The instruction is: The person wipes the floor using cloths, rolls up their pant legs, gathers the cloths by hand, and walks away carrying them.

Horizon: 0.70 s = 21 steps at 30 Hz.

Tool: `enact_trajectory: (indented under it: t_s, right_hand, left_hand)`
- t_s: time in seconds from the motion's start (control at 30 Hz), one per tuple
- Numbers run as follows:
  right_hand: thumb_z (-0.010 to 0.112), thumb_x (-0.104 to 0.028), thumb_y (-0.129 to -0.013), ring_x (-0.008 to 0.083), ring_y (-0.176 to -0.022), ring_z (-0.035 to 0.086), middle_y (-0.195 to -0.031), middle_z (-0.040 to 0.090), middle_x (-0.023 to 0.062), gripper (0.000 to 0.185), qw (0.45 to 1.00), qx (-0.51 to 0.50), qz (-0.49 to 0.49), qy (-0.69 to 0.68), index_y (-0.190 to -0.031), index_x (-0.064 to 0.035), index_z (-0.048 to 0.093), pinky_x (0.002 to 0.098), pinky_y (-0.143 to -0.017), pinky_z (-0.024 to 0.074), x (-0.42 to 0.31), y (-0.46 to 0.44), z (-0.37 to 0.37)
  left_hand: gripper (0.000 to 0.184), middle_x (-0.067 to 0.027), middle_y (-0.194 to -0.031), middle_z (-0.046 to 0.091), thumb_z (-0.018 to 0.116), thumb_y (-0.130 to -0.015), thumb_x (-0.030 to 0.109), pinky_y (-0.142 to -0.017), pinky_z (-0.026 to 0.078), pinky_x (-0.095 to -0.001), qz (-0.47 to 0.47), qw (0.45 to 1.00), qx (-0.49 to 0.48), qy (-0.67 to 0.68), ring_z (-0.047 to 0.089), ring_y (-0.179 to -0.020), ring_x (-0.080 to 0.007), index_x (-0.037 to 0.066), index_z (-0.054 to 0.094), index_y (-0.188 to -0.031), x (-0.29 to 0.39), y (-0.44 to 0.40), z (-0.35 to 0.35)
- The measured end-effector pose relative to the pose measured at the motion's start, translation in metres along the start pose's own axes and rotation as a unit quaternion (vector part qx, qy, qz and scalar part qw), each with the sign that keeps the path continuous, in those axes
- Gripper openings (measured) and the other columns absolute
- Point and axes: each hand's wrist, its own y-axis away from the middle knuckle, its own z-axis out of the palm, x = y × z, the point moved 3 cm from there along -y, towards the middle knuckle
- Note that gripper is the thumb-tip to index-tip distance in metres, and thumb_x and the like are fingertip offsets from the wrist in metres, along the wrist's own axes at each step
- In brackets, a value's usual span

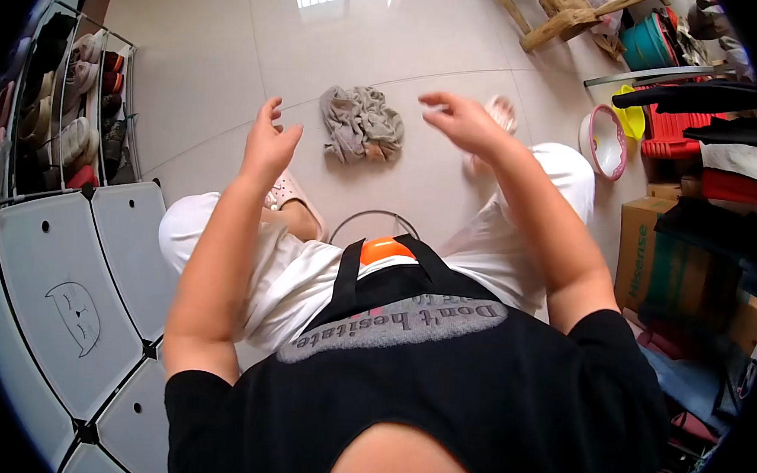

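A crumpled grey cloth [361,124] lies in a heap on the tiled floor [231,97], between and a little beyond my feet. To its left, my left hand [272,141] is raised with the fingers apart and holds nothing. My right hand [462,123] hovers to the right of the cloth, its fingers spread and slightly bent, with nothing in it. Neither hand touches the cloth. Something orange and rounded [386,252] shows at my lap between black straps.
A shoe rack [79,101] stands at the left, above white cabinet panels [75,305]. On the right are a pink-rimmed basin [608,144], a red plastic item [675,129], a cardboard box [642,253] and piled clothes. Wooden furniture legs [556,26] stand at the top right.
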Motion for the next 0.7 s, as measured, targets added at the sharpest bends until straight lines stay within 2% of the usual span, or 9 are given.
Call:
enact_trajectory:
  t_s: [0.07,0.1,0.17,0.27,0.33,0.43,0.5,0.63,0.7]
  right_hand:
    - [0.057,-0.021,-0.074,0.0219,-0.090,0.051,-0.102,0.053,0.0155,0.040,0.988,0.049,0.117,-0.083,-0.110,-0.0082,0.048,0.0296,-0.075,0.0423,0.013,-0.030,0.000]
    - [0.058,-0.022,-0.073,0.0238,-0.094,0.050,-0.105,0.051,0.0164,0.042,0.994,0.038,0.102,-0.007,-0.111,-0.0079,0.047,0.0311,-0.077,0.0419,0.027,-0.042,0.011]
    - [0.060,-0.023,-0.070,0.0288,-0.103,0.045,-0.109,0.049,0.0184,0.047,0.988,0.004,0.115,0.101,-0.111,-0.0055,0.046,0.0355,-0.084,0.0393,0.066,-0.064,0.045]
    - [0.067,-0.034,-0.056,0.0325,-0.105,0.043,-0.111,0.045,0.0217,0.068,0.988,0.000,0.123,0.093,-0.112,-0.0032,0.044,0.0365,-0.089,0.0350,0.107,-0.071,0.107]
    - [0.066,-0.030,-0.058,0.0349,-0.113,0.033,-0.126,0.028,0.0204,0.076,0.978,-0.078,0.160,0.105,-0.122,-0.0074,0.032,0.0373,-0.092,0.0316,0.125,-0.075,0.138]
    - [0.067,-0.027,-0.059,0.0355,-0.114,0.030,-0.128,0.022,0.0202,0.081,0.971,-0.115,0.157,0.137,-0.126,-0.0109,0.025,0.0376,-0.095,0.0292,0.130,-0.085,0.152]
    - [0.068,-0.024,-0.059,0.0369,-0.115,0.028,-0.129,0.020,0.0209,0.084,0.971,-0.134,0.152,0.125,-0.127,-0.0129,0.022,0.0386,-0.095,0.0280,0.139,-0.099,0.162]
    - [0.069,-0.026,-0.059,0.0396,-0.119,0.020,-0.133,0.015,0.0189,0.090,0.969,-0.143,0.134,0.151,-0.130,-0.0144,0.015,0.0412,-0.097,0.0250,0.152,-0.127,0.175]
    - [0.069,-0.027,-0.060,0.0398,-0.119,0.019,-0.134,0.012,0.0185,0.090,0.967,-0.146,0.141,0.157,-0.130,-0.0154,0.014,0.0416,-0.097,0.0232,0.160,-0.138,0.173]
  left_hand:
    - [0.064,-0.0225,-0.113,0.042,0.062,-0.065,0.017,-0.083,0.038,-0.0338,-0.005,0.993,-0.036,-0.114,0.045,-0.099,-0.0285,0.004,0.032,-0.121,-0.002,-0.019,0.010]
    - [0.064,-0.0225,-0.113,0.042,0.062,-0.065,0.017,-0.083,0.038,-0.0338,0.001,0.992,-0.042,-0.115,0.045,-0.099,-0.0285,0.004,0.032,-0.121,-0.008,-0.027,0.019]
    - [0.075,-0.0232,-0.118,0.037,0.064,-0.062,0.017,-0.089,0.035,-0.0340,0.025,0.950,-0.081,-0.302,0.040,-0.107,-0.0324,0.006,0.025,-0.125,-0.034,-0.045,0.049]
    - [0.093,-0.0236,-0.125,0.024,0.070,-0.057,0.015,-0.094,0.030,-0.0349,-0.024,0.932,-0.152,-0.327,0.029,-0.115,-0.0346,0.009,0.011,-0.129,-0.086,-0.065,0.091]
    - [0.099,-0.0238,-0.127,0.020,0.071,-0.055,0.015,-0.095,0.029,-0.0346,-0.043,0.922,-0.178,-0.341,0.026,-0.117,-0.0346,0.011,0.007,-0.130,-0.106,-0.072,0.112]
    - [0.108,-0.0250,-0.130,0.013,0.074,-0.052,0.017,-0.096,0.028,-0.0349,-0.132,0.901,-0.204,-0.359,0.022,-0.120,-0.0346,0.013,0.000,-0.130,-0.130,-0.075,0.139]
    - [0.114,-0.0280,-0.130,0.006,0.076,-0.049,0.019,-0.096,0.028,-0.0353,-0.102,0.916,-0.193,-0.336,0.018,-0.121,-0.0352,0.015,-0.004,-0.130,-0.141,-0.083,0.154]
    - [0.118,-0.0307,-0.130,0.002,0.077,-0.046,0.021,-0.096,0.028,-0.0364,-0.150,0.922,-0.177,-0.311,0.016,-0.122,-0.0373,0.014,-0.006,-0.130,-0.151,-0.099,0.165]
    - [0.120,-0.0306,-0.130,0.001,0.078,-0.046,0.021,-0.096,0.028,-0.0363,-0.102,0.933,-0.187,-0.290,0.015,-0.121,-0.0394,0.013,-0.008,-0.130,-0.172,-0.112,0.175]
